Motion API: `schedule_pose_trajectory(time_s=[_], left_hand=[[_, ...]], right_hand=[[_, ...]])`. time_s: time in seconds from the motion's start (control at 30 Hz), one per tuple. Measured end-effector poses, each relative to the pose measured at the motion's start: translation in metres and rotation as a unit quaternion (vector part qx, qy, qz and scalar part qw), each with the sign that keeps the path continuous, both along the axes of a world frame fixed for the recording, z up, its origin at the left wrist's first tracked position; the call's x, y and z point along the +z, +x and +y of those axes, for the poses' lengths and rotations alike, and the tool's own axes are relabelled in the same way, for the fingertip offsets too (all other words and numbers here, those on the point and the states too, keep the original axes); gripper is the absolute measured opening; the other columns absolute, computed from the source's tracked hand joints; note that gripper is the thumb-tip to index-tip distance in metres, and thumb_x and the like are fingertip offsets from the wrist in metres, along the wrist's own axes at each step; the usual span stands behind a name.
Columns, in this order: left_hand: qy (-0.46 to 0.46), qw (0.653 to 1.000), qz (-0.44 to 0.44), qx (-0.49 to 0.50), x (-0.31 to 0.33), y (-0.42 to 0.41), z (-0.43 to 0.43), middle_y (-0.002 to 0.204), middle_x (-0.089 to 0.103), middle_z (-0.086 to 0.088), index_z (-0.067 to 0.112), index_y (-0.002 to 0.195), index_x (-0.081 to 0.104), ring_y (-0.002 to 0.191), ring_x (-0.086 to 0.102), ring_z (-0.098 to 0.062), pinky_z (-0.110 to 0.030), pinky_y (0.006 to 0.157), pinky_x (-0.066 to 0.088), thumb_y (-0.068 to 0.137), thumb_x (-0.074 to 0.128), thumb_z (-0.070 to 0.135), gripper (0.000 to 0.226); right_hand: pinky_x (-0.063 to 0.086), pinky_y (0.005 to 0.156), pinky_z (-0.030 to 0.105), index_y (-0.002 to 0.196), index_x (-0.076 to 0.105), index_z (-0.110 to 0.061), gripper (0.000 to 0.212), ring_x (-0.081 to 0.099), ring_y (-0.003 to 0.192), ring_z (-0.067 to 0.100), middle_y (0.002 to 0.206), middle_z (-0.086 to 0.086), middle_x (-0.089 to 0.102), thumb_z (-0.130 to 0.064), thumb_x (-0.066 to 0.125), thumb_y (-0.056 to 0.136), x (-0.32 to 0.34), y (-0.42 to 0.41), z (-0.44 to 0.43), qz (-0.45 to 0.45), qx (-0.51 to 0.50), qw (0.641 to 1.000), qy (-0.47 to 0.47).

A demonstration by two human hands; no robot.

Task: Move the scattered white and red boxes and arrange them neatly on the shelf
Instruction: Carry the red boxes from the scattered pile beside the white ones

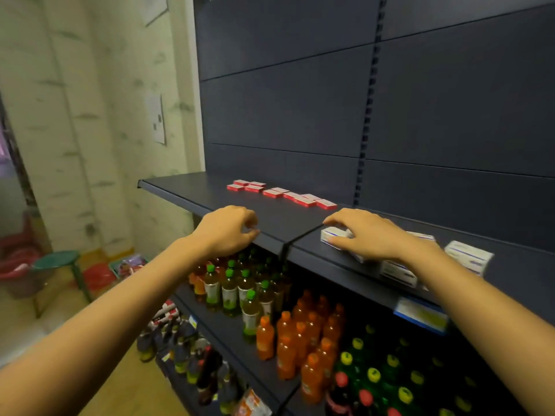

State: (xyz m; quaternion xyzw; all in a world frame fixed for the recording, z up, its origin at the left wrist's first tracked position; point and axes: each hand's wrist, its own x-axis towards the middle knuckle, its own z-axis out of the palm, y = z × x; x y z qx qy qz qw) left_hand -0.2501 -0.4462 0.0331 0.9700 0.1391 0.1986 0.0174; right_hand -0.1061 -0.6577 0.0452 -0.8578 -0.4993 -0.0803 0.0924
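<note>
Item: white box (332, 235), small carton with blue print. It lies flat at the front of the shelf (186, 190), just right of the seam between two shelf boards.

Related stock: further white boxes (468, 256) lie at loose angles along the same front edge, to the right and partly behind the right forearm. The red boxes (282, 193) are flat packets in a ragged row near the back panel, well apart from the white ones.

Hands: the right hand (369, 235) lies over the white box, its fingers (336, 219) reaching past the far edge and the thumb on the near side, so it holds the carton across its width. The left hand (228, 229) is at the shelf lip with fingers curled. Whether it pinches anything cannot be told.

Handling, judged: light thin card, probably stiff enough to keep its shape but liable to dent under a hard squeeze. Smooth faces would slide readily on the painted shelf. The best hold is across the two long sides, lifted flat. Cartons at the edge could be knocked off onto the bottles (288, 340) below.
</note>
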Motion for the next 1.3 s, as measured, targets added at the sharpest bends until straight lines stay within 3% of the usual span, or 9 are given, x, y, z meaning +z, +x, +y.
schedule_pose_trajectory(time_s=[0.23, 0.4, 0.67, 0.83, 1.03, 1.3], left_hand=[[0.010, 1.000, 0.005, -0.023, -0.008, -0.001, 0.094, 0.117, 0.062, -0.003, 0.015, 0.115, 0.057, 0.102, 0.059, -0.018, -0.028, 0.078, 0.045, 0.089, 0.051, 0.039, 0.035], [-0.018, 0.997, 0.030, -0.066, -0.023, 0.055, 0.181, 0.118, 0.061, -0.004, 0.016, 0.116, 0.056, 0.103, 0.059, -0.017, -0.028, 0.081, 0.047, 0.089, 0.052, 0.039, 0.036], [-0.042, 0.995, 0.002, -0.091, -0.030, 0.072, 0.170, 0.119, 0.061, -0.002, 0.016, 0.117, 0.056, 0.108, 0.056, -0.017, -0.037, 0.090, 0.050, 0.090, 0.051, 0.039, 0.036], [-0.054, 0.992, 0.004, -0.112, -0.027, 0.133, 0.210, 0.121, 0.060, -0.002, 0.016, 0.118, 0.056, 0.109, 0.055, -0.018, -0.034, 0.089, 0.047, 0.090, 0.050, 0.038, 0.036], [-0.054, 0.990, 0.011, -0.133, -0.020, 0.192, 0.244, 0.119, 0.061, -0.002, 0.015, 0.116, 0.057, 0.106, 0.057, -0.019, -0.036, 0.090, 0.049, 0.089, 0.052, 0.037, 0.034], [-0.047, 0.980, 0.019, -0.191, -0.015, 0.256, 0.261, 0.118, 0.063, -0.004, 0.014, 0.114, 0.059, 0.103, 0.059, -0.020, -0.033, 0.085, 0.050, 0.089, 0.054, 0.037, 0.035]], right_hand=[[0.043, 0.100, 0.040, 0.135, 0.042, -0.023, 0.046, 0.045, 0.126, 0.018, 0.141, -0.002, 0.045, -0.038, 0.049, 0.092, -0.013, 0.003, 0.107, 0.021, -0.028, 0.999, -0.015], [0.044, 0.101, 0.043, 0.134, 0.043, -0.019, 0.045, 0.047, 0.123, 0.020, 0.138, 0.001, 0.048, -0.035, 0.049, 0.093, -0.027, 0.051, 0.198, 0.044, -0.089, 0.994, -0.037], [0.041, 0.102, 0.037, 0.133, 0.046, -0.011, 0.045, 0.049, 0.122, 0.024, 0.137, 0.007, 0.050, -0.030, 0.051, 0.093, -0.026, 0.076, 0.208, 0.067, -0.129, 0.988, -0.044], [0.044, 0.096, 0.038, 0.122, 0.054, -0.008, 0.037, 0.053, 0.113, 0.029, 0.128, 0.012, 0.055, -0.027, 0.054, 0.090, -0.023, 0.143, 0.240, 0.068, -0.202, 0.977, -0.030], [0.047, 0.085, 0.038, 0.113, 0.057, -0.011, 0.040, 0.057, 0.101, 0.029, 0.117, 0.011, 0.059, -0.036, 0.060, 0.083, -0.022, 0.202, 0.253, 0.080, -0.281, 0.954, -0.062], [0.044, 0.075, 0.033, 0.104, 0.056, -0.016, 0.041, 0.053, 0.090, 0.023, 0.098, 0.003, 0.053, -0.047, 0.065, 0.078, -0.021, 0.233, 0.265, 0.102, -0.314, 0.934, -0.137]])
